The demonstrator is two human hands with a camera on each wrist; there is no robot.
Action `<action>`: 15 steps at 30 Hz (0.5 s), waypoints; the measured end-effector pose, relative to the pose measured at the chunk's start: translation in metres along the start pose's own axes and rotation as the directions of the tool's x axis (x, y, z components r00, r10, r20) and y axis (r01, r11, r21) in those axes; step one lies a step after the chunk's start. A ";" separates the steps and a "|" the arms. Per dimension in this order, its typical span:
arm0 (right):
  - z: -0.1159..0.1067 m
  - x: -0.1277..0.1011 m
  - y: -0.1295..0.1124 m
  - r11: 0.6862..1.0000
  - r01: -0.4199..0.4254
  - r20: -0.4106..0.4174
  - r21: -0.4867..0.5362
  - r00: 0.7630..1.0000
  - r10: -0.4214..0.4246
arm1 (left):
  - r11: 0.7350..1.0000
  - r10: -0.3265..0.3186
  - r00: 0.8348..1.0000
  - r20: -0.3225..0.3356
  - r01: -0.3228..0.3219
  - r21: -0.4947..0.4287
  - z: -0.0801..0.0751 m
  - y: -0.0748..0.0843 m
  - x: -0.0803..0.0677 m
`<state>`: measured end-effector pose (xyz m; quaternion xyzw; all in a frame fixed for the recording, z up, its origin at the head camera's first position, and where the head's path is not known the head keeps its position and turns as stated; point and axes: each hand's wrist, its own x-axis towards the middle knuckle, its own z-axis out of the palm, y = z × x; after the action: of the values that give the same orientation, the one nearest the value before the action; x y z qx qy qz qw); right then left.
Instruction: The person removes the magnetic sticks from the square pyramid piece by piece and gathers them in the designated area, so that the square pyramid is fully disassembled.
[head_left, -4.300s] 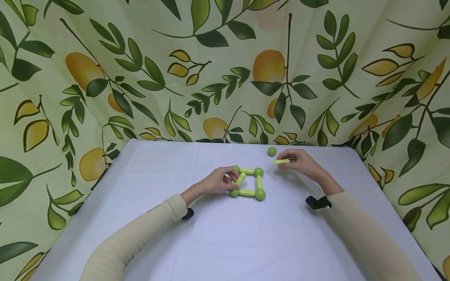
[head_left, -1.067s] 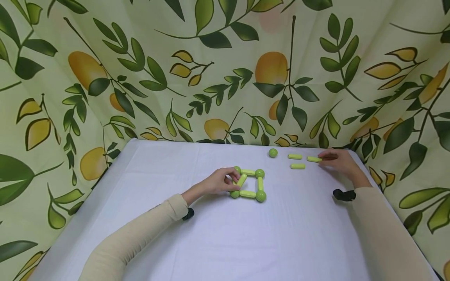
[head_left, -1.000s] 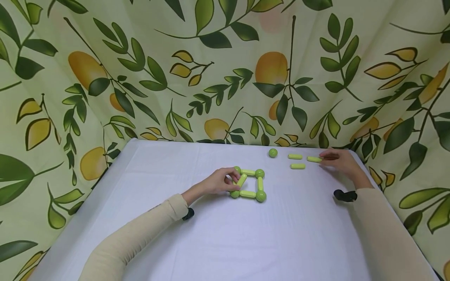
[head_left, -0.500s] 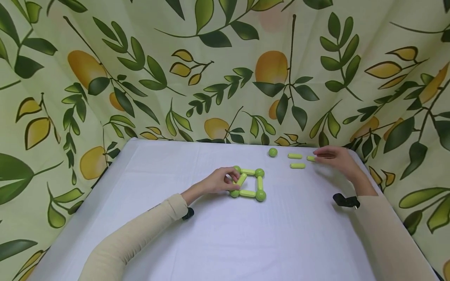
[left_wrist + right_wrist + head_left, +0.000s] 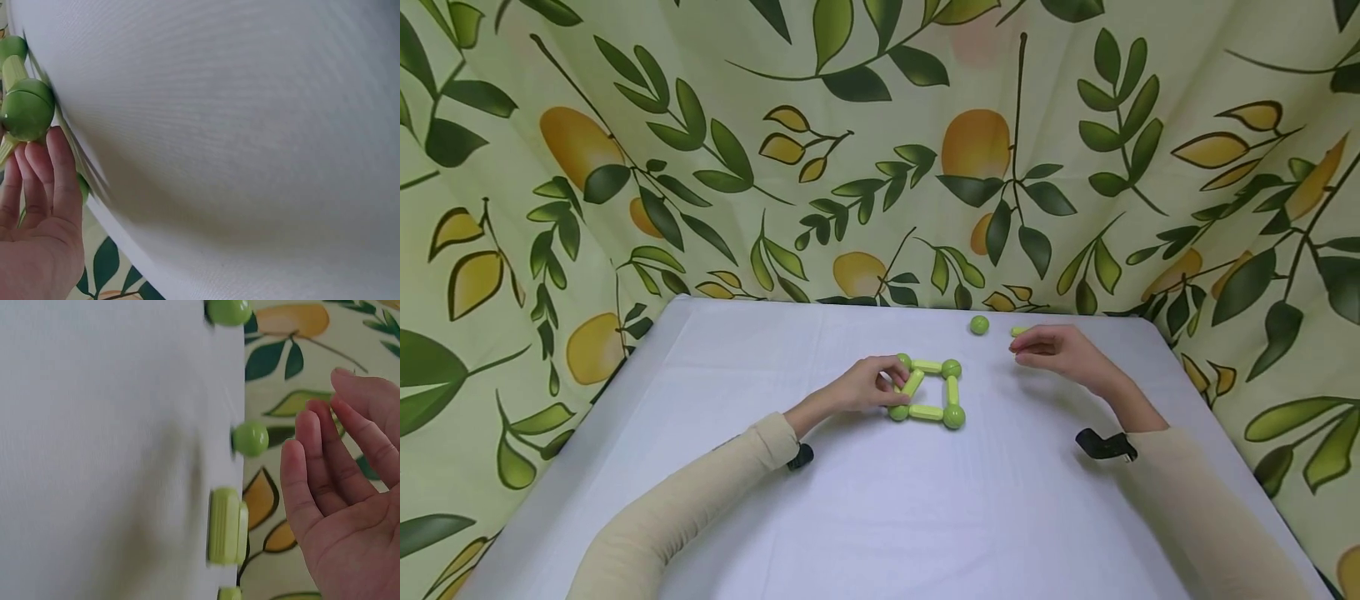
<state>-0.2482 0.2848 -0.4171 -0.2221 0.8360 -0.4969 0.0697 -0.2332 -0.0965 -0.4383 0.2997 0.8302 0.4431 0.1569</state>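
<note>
A square frame of toy building rods and balls lies mid-table, with a green ball (image 5: 953,417) at its near right corner and a light green rod (image 5: 926,412) along its near side. My left hand (image 5: 871,385) is at its left side, thumb and fingers pinching a slanting rod (image 5: 913,383) above the near left ball (image 5: 898,412). In the left wrist view, fingertips rest right under a ball (image 5: 28,109). My right hand (image 5: 350,469) holds nothing, its fingers loosely bent. In the head view it hovers over the loose rods, largely hiding them; one rod (image 5: 1018,331) peeks out.
A loose green ball (image 5: 979,325) sits near the table's far edge, left of the right hand. In the right wrist view, loose rods (image 5: 222,526) lie close together by that edge. A leaf-and-fruit patterned curtain (image 5: 880,150) stands right behind the white table (image 5: 880,517).
My right hand, which set a rod down among the loose ones, has let go of the rightmost rod and moved left over the others. The left hand keeps its grip at the frame.
</note>
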 end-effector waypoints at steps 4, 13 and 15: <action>0.015 0.007 -0.006 1.000 0.003 0.057 0.005 0.998 -0.003 | 1.000 0.015 1.000 0.001 -0.015 -0.007 -0.001 -0.001 0.000; 0.047 0.021 -0.020 0.999 0.043 0.171 0.019 0.984 -0.046 | 0.998 0.035 0.999 -0.003 -0.035 -0.053 -0.002 -0.003 -0.005; 0.053 0.024 -0.024 0.999 0.042 0.190 0.018 0.981 -0.045 | 0.998 0.039 0.999 0.000 -0.039 -0.052 -0.002 -0.003 -0.007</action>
<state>-0.2444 0.2223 -0.4207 -0.2864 0.8170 -0.4806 0.1398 -0.2298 -0.1036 -0.4391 0.3119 0.8122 0.4676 0.1562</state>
